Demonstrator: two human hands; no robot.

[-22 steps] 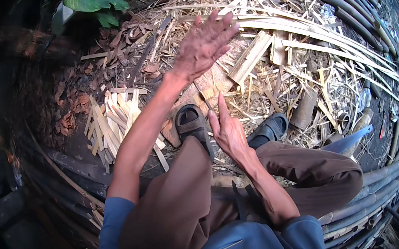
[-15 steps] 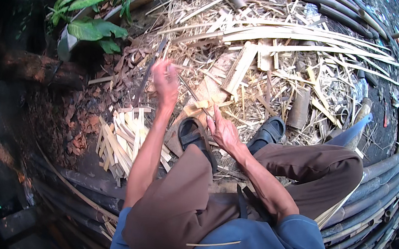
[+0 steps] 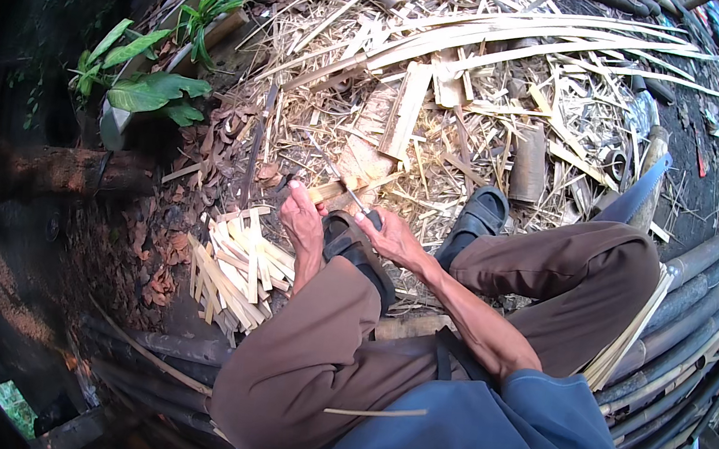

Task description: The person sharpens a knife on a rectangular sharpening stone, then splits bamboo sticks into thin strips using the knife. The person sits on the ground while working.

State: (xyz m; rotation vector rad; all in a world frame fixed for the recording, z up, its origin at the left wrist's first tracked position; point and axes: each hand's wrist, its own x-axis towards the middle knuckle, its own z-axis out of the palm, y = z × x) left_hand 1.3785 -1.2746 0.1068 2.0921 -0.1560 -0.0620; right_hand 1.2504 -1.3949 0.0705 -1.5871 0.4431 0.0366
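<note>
My right hand is closed round the dark handle of a knife, whose thin blade points away and to the left. The blade crosses a short pale bamboo strip over a wooden board. Left of the knife, my left hand has its fingers curled at the strip's near-left end and appears to grip it; the fingers partly hide that end. My sandalled left foot is just below the strip, between my hands. Beside my left wrist lies a pile of cut bamboo strips.
Shavings and split bamboo cover the ground ahead, with long pale strips across the back. A bamboo tube and a blue saw blade are at the right. Bamboo poles line the right side; leafy plants stand far left.
My left hand has come down from its raised, blurred position to the bamboo strip. The strip now extends left toward that hand. My right hand still holds the knife, and the view has shifted slightly.
</note>
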